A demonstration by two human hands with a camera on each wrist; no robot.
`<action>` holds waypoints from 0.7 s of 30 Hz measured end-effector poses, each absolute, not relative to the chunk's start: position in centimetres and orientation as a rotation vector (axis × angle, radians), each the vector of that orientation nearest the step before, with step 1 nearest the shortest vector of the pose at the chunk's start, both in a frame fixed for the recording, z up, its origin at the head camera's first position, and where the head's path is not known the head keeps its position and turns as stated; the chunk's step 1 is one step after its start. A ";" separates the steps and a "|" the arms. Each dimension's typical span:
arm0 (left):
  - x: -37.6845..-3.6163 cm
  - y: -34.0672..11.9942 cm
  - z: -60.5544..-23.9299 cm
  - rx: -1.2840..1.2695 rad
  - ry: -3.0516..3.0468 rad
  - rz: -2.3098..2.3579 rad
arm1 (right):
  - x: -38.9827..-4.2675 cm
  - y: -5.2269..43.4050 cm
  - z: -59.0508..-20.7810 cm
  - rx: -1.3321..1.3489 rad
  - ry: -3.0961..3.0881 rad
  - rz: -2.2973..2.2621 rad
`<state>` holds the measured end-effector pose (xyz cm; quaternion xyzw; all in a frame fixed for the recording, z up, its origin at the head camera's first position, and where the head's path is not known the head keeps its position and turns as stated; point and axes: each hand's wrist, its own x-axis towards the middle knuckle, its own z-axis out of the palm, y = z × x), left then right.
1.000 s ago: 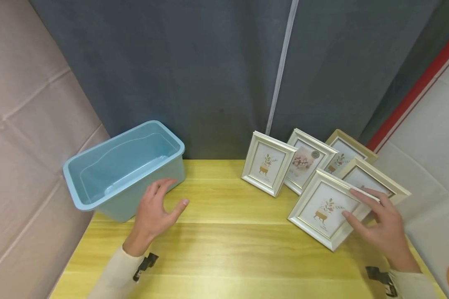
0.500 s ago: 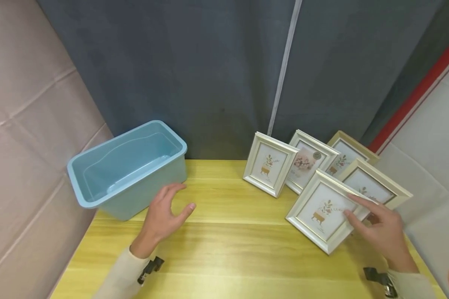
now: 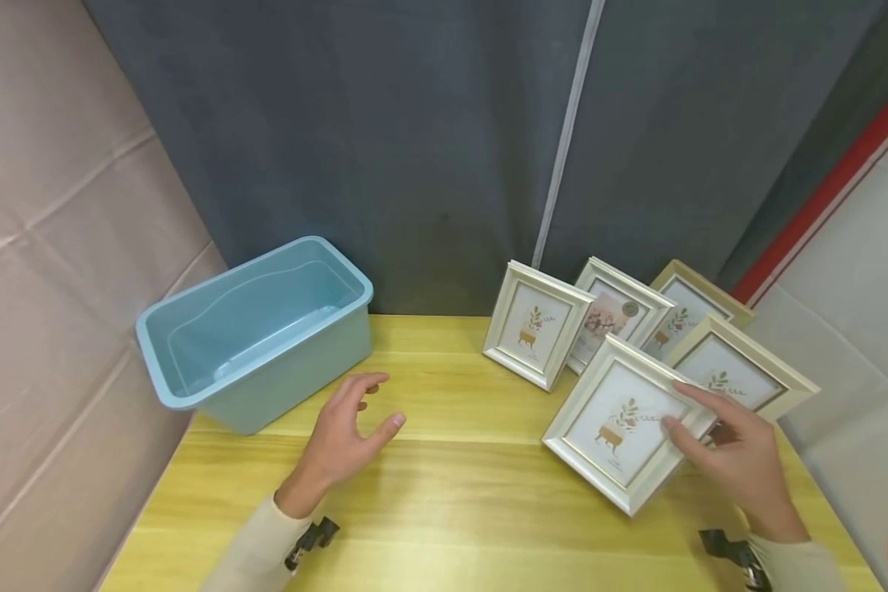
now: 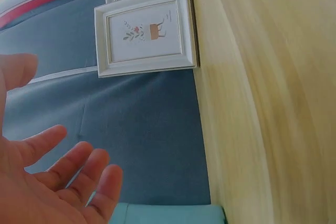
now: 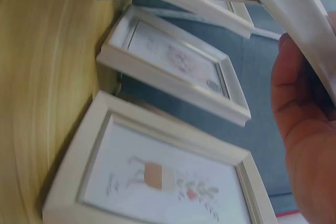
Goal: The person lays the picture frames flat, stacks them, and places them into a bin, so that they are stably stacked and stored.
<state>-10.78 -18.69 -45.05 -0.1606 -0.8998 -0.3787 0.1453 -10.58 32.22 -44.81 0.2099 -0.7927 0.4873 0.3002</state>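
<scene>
the right hand (image 3: 736,460), low at the right of the head view, grips the right edge of a white picture frame (image 3: 622,423) — thumb on the front face, fingers behind. the frame is tilted, its lower corner near the wooden table (image 3: 451,493), and it shows a small potted plant print. behind it, toward the upper right, four more frames stand against the dark curtain (image 3: 414,123): a white one with the same plant print (image 3: 536,325), one with a pinkish picture (image 3: 617,316), a beige one (image 3: 691,300) and another pale one (image 3: 740,366) just behind the held frame. the left hand (image 3: 344,432) hovers at centre-left, fingers spread and relaxed, holding nothing — near a light blue plastic bin (image 3: 259,329) at the left of the table.
</scene>
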 end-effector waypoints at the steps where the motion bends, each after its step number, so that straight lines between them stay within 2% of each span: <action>1: -10.8 -18.6 -45.2 -0.465 -2.591 -1.109 | -10.6 32.0 -44.8 0.553 -2.108 1.292; 8: -11.3 -17.8 -46.0 -0.480 -2.558 -1.282 | -11.1 30.1 -44.7 0.607 -2.046 1.359; 14: -11.8 -16.7 -46.4 -0.589 -2.524 -1.377 | -11.5 28.6 -44.8 0.643 -2.017 1.436; 21: -12.3 -14.6 -46.6 -0.704 -2.530 -1.482 | -12.1 26.9 -44.7 0.805 -1.880 1.672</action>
